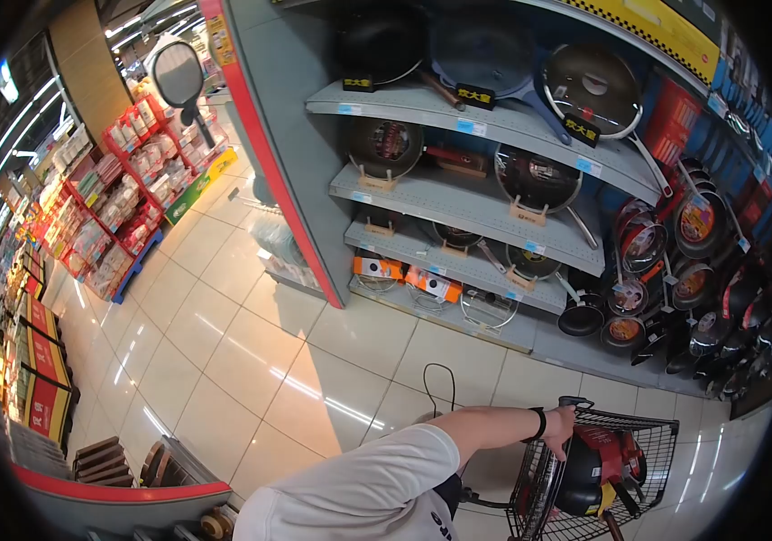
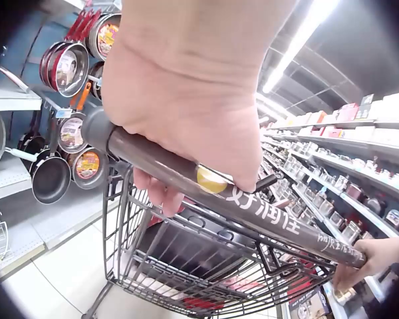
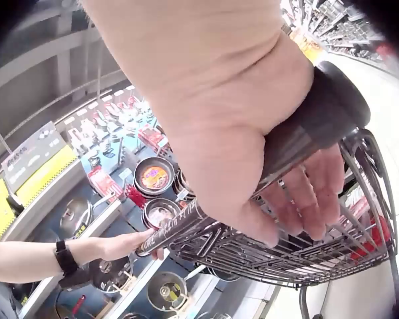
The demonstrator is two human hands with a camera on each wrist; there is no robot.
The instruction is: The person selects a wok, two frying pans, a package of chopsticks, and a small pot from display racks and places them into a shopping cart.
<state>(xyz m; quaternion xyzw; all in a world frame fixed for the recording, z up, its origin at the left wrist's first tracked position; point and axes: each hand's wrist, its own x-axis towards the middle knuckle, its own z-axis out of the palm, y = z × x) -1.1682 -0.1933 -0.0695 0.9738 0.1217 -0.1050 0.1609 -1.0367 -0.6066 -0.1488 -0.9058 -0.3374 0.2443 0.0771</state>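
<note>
A black wire shopping cart (image 1: 666, 433) stands at the bottom right of the head view. My left hand (image 2: 186, 100) grips one end of its dark handle (image 2: 272, 219), with fingers curled underneath the bar. At the other end, my right hand (image 3: 233, 139) holds the same handle, its fingers wrapped below it. The head view does not include the right hand. Inside the basket lies a black pan (image 1: 580, 487) beside red packaging (image 1: 598, 446), partly hidden by the wires.
Grey shelves (image 1: 458, 203) with pans line the far side of the aisle. More pans (image 1: 697, 225) hang at the right. A red-edged display (image 1: 124, 487) stands at the lower left. Red racks of goods (image 1: 129, 180) stand farther off, across the tiled floor (image 1: 251, 361).
</note>
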